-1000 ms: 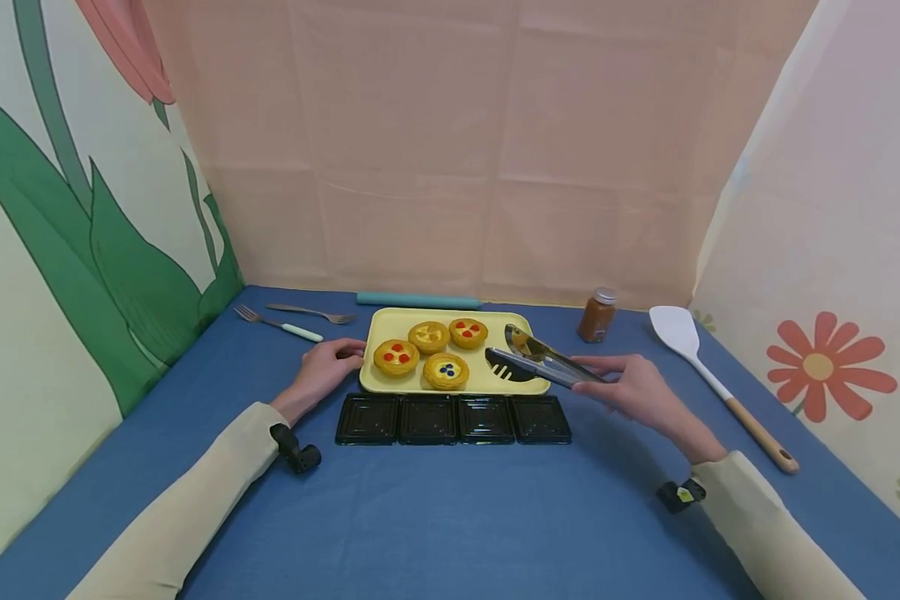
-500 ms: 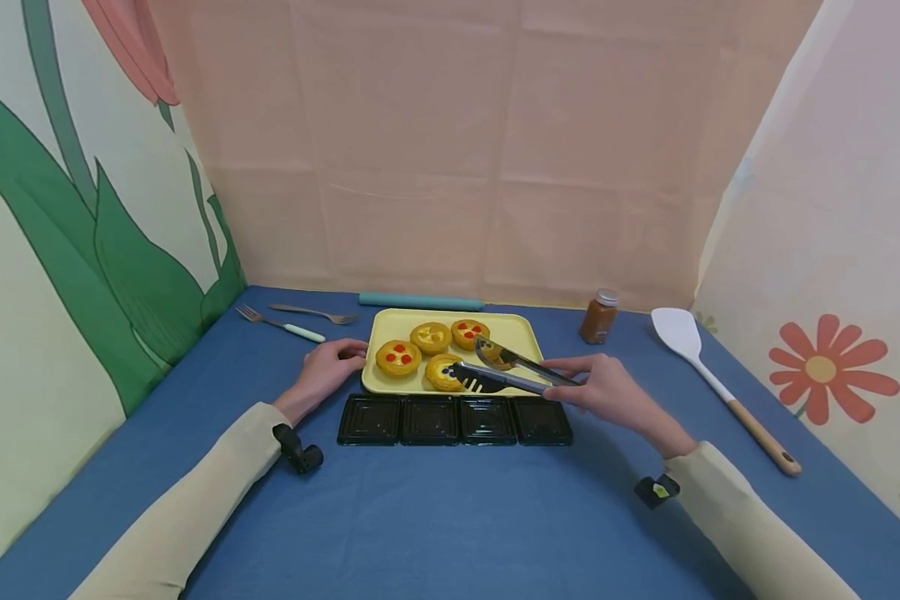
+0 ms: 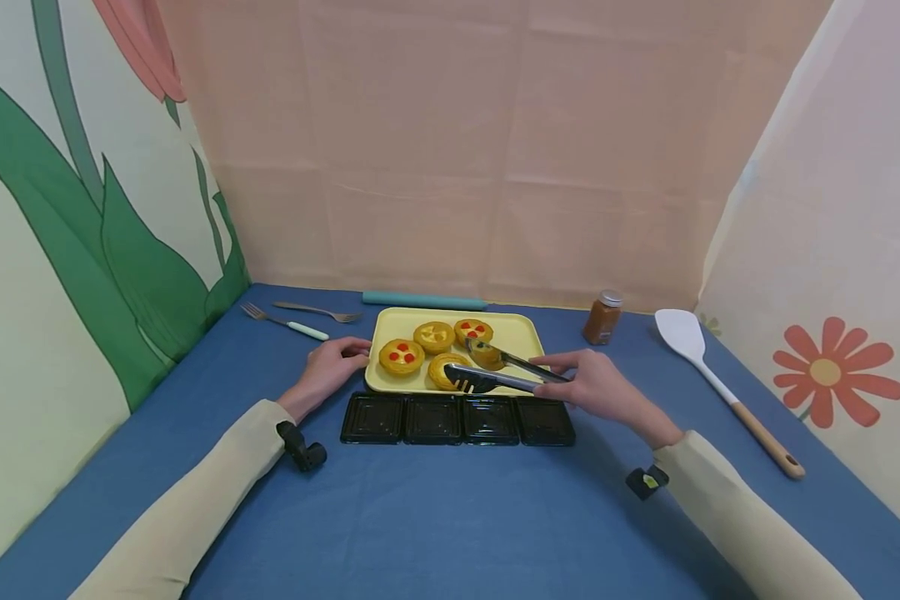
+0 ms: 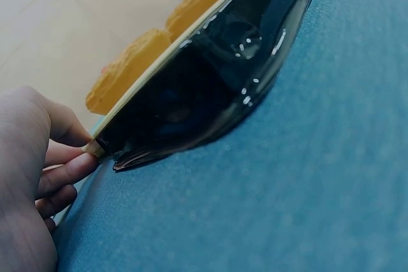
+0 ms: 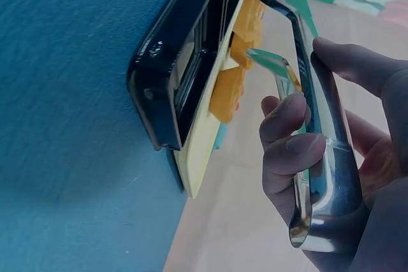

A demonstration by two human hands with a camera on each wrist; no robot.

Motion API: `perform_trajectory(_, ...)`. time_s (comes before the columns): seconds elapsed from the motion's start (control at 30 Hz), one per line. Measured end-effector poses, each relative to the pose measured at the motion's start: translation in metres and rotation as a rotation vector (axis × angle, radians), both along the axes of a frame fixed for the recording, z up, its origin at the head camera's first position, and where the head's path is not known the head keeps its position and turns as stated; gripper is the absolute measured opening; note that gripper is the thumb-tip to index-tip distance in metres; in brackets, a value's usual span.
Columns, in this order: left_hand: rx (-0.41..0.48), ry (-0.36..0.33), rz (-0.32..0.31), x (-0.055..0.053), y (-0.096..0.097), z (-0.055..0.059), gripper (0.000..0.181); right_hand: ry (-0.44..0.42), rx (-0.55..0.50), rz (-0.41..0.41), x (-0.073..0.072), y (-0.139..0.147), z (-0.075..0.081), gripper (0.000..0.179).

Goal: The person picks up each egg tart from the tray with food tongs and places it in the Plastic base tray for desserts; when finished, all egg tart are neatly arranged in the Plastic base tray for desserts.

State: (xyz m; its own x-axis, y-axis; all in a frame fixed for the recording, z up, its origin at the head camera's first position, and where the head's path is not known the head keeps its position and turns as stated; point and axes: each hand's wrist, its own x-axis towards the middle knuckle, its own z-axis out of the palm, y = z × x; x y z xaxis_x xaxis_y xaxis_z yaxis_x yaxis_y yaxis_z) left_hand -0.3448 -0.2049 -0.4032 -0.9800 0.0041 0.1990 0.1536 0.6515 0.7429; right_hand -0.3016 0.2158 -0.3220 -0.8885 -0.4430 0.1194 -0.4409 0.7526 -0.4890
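My left hand [image 3: 332,367] pinches the left edge of a pale yellow tray [image 3: 525,333] between thumb and fingers; the left wrist view shows this grip at the tray's rim. Metal tongs [image 3: 513,382] are gripped in my right hand [image 3: 600,385], their two tips spread apart. One tip overlaps the tart with dark blue berries [image 3: 442,367] at the tray's front, hiding much of its topping; the other lies farther back. Also on the tray are a red-topped tart [image 3: 401,357] at left, a plain yellow tart [image 3: 434,337] and another red-topped tart [image 3: 472,330] behind.
A row of several black plastic containers [image 3: 372,418] lines the tray's front. Two forks [image 3: 307,331] lie at left and a teal rod [image 3: 423,300] behind the tray. At right stand a brown jar [image 3: 602,318] and a white spatula with wooden handle [image 3: 757,433].
My right hand has moved left with the tongs, from the tray's bare right part to over the berry tart. The left hand keeps its grip on the tray edge.
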Motion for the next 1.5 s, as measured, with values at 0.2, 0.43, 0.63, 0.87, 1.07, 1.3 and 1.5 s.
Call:
perform_trajectory(0.2, 0.005, 0.006, 0.002, 0.0, 0.0, 0.0, 0.039, -0.008, -0.004, 0.033, -0.002, -0.006, 0.004, 0.051)
perform_trajectory(0.43, 0.011, 0.01, 0.0, 0.001, -0.002, 0.0, 0.039, -0.042, -0.004, 0.066, -0.003, -0.011, 0.007, 0.05)
perform_trajectory(0.63, 0.016, 0.0, 0.005, 0.001, -0.002, 0.001, 0.039, -0.028, -0.011, 0.077, -0.002, -0.012, 0.007, 0.048)
perform_trajectory(0.87, 0.008, 0.015, -0.004, 0.0, -0.001, 0.001, 0.038, -0.009, -0.038, 0.094, 0.001, -0.011, 0.005, 0.044)
perform_trajectory(1.07, 0.018, 0.001, -0.001, 0.0, -0.001, 0.001, 0.038, 0.01, -0.051, 0.086, 0.003, -0.012, 0.004, 0.039)
perform_trajectory(1.3, 0.016, 0.003, -0.004, 0.001, 0.0, 0.002, 0.038, 0.051, -0.047, 0.095, 0.005, -0.013, 0.002, 0.036)
perform_trajectory(1.5, 0.013, -0.007, 0.001, 0.001, 0.0, 0.001, 0.038, 0.078, -0.039, 0.078, 0.007, -0.014, 0.0, 0.036)
